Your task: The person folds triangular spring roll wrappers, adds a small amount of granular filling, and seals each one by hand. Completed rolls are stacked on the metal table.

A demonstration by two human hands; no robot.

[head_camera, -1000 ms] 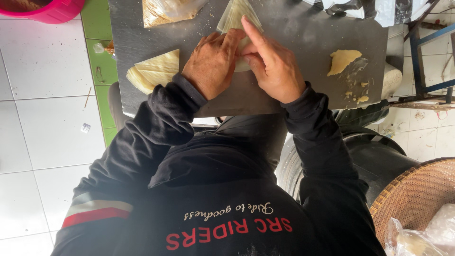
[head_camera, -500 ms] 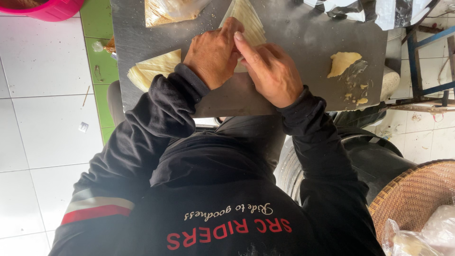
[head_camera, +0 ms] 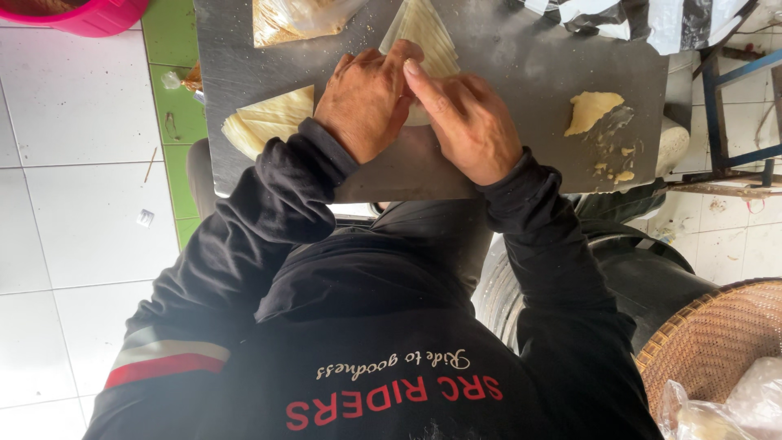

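Note:
A pale triangular pastry sheet (head_camera: 429,34) lies on a grey metal board (head_camera: 521,73) in front of me. Both hands meet over its near end. My left hand (head_camera: 365,102) curls its fingers down over the sheet's left edge. My right hand (head_camera: 471,124) presses the sheet with its index finger stretched toward the left fingertips. The folded part of the sheet is hidden under the hands. Black sleeves cover both arms.
A stack of pastry sheets (head_camera: 269,122) lies on the board's left, a clear plastic bag (head_camera: 293,16) at its far edge, a lump of yellowish paste (head_camera: 590,110) with smears at right. A pink basin (head_camera: 90,12), blue metal frame (head_camera: 733,98) and woven basket (head_camera: 717,342) surround it.
My right index finger, raised a second ago, has come down against the left fingertips. Both hands have drawn closer over the sheet.

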